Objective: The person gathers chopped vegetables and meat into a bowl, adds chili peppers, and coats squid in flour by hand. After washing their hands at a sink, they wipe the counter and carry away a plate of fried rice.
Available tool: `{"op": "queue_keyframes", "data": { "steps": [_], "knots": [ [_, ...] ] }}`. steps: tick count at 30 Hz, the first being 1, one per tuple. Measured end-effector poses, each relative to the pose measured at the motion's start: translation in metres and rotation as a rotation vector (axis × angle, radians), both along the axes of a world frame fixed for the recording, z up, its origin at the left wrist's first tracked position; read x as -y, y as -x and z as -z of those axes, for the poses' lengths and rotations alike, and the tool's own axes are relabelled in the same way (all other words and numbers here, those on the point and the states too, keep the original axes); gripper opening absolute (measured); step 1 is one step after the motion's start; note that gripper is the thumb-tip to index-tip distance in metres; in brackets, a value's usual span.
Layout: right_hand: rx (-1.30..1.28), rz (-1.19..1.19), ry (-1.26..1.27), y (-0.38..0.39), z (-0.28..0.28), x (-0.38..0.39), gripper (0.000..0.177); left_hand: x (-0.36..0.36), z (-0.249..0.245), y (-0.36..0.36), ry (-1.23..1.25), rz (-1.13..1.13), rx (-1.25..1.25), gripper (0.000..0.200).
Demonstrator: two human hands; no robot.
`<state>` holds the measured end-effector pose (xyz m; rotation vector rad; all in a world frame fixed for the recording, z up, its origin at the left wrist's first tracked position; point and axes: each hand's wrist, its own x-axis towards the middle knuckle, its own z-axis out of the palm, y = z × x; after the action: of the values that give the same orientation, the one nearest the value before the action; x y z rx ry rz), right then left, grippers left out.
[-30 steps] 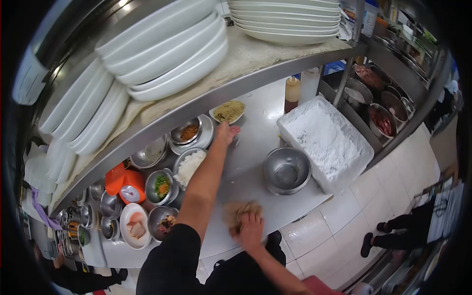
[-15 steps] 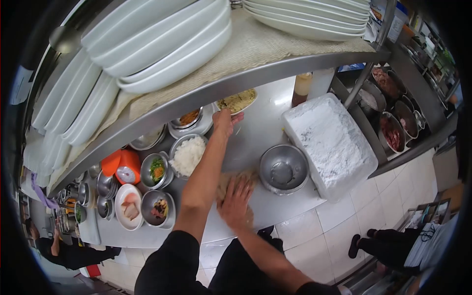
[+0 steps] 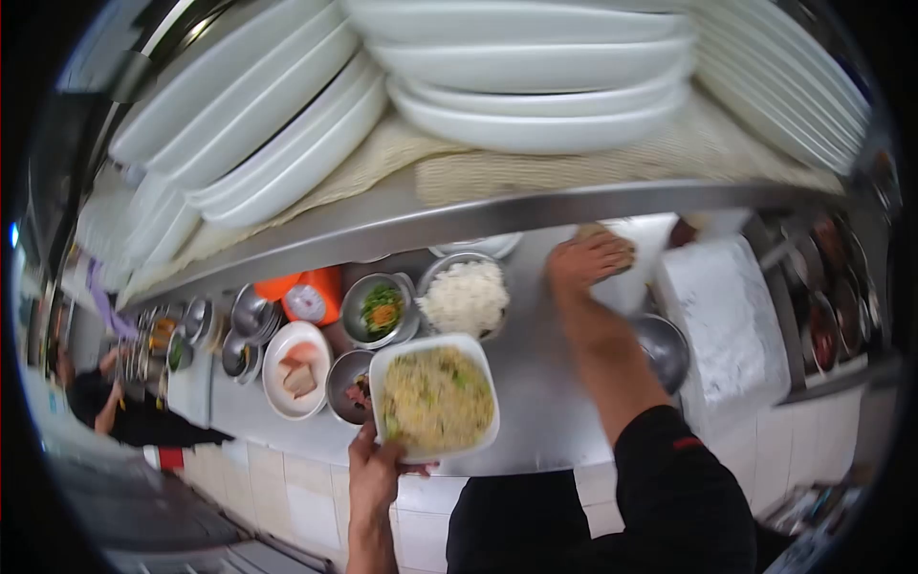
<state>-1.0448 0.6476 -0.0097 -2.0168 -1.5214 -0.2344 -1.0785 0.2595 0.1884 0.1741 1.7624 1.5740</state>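
Note:
My left hand [image 3: 375, 471] grips the near-left corner of a white square bowl of fried rice [image 3: 437, 400], held up over the counter's front edge. Thumb and fingers close on its rim. My right hand [image 3: 591, 260] lies flat on a brown cloth [image 3: 617, 251], pressing it to the steel counter [image 3: 535, 383] beneath the shelf. Beneath my right forearm, partly hidden, stands a metal bowl [image 3: 662, 352]. Close behind the fried rice is a bowl of white rice [image 3: 466, 295]. A metal bowl of mixed bits [image 3: 346, 387] is partly covered by the held bowl.
Stacked white dishes [image 3: 535, 72] fill the low shelf [image 3: 478, 212] over the counter. A large white block [image 3: 725, 316] sits at right. To the left are a bowl of chopped greens [image 3: 378, 311], an orange scale [image 3: 311, 298] and a dish of pale pieces [image 3: 296, 371]. A person [image 3: 124, 411] stands far left.
My left hand has brought the fried rice bowl from under the shelf toward me. My right hand has moved the cloth from the front of the counter to the back. The view has shifted.

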Motion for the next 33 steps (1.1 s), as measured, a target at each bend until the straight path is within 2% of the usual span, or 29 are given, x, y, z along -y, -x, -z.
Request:
{"op": "queue_keyframes", "data": {
  "steps": [2, 7, 9, 12, 14, 15, 17, 19, 21, 23, 25, 26, 27, 29, 31, 33],
  "knots": [
    [0.054, 0.007, -0.089, 0.005, 0.015, -0.055, 0.066, 0.037, 0.012, -0.005, 0.016, -0.098, -0.002, 0.041],
    [0.126, -0.627, 0.03, 0.021, 0.03, -0.166, 0.055, 0.102, 0.025, -0.035, -0.019, -0.412, -0.038, 0.05],
    [0.163, -0.862, 0.079, 0.023, 0.035, -0.184, 0.051, 0.127, 0.035, -0.05, -0.137, -0.555, -0.018, 0.042],
    [0.202, -1.105, 0.084, 0.02, 0.041, -0.172, 0.046, 0.156, 0.047, -0.061, -0.161, -0.646, -0.018, 0.044],
    [0.232, -1.211, 0.019, 0.012, 0.041, -0.139, 0.044, 0.177, 0.046, -0.065, -0.106, -0.696, -0.035, 0.047],
    [0.275, -1.292, -0.242, 0.0, 0.031, -0.109, 0.042, 0.188, 0.044, -0.066, -0.106, -0.717, -0.02, 0.047],
    [0.295, -1.328, -0.273, -0.01, 0.04, -0.068, 0.043, 0.213, 0.053, -0.063, -0.106, -0.726, -0.023, 0.047],
    [0.3, -1.179, -0.223, -0.023, 0.028, 0.009, 0.047, 0.24, 0.056, -0.06, -0.116, -0.738, -0.024, 0.046],
    [0.236, -1.138, -0.099, -0.036, 0.013, 0.097, 0.043, 0.271, 0.058, -0.052, -0.157, -0.677, -0.002, 0.043],
    [0.227, -1.185, -0.273, -0.058, 0.015, 0.187, 0.043, 0.302, 0.061, -0.045, -0.196, -0.675, -0.001, 0.043],
    [0.203, -1.29, -0.073, -0.081, 0.014, 0.273, 0.044, 0.331, 0.064, -0.038, -0.202, -0.688, -0.019, 0.043],
    [0.178, -1.261, -0.005, -0.081, 0.019, 0.309, 0.044, 0.343, 0.062, -0.034, -0.196, -0.71, -0.011, 0.042],
    [0.151, -1.229, 0.062, -0.075, 0.022, 0.345, 0.044, 0.358, 0.061, -0.03, -0.202, -0.704, -0.012, 0.042],
    [0.095, -1.409, 0.08, -0.04, 0.008, 0.4, 0.042, 0.383, 0.064, -0.024, -0.173, -0.778, -0.052, 0.04],
    [-0.028, -1.685, 0.089, 0.004, -0.001, 0.444, 0.04, 0.41, 0.07, -0.023, -0.167, -0.798, -0.063, 0.039],
    [-0.018, -1.756, 0.046, 0.053, 0.01, 0.487, 0.04, 0.435, 0.072, -0.022, -0.19, -0.822, -0.042, 0.039]
  ]
}}
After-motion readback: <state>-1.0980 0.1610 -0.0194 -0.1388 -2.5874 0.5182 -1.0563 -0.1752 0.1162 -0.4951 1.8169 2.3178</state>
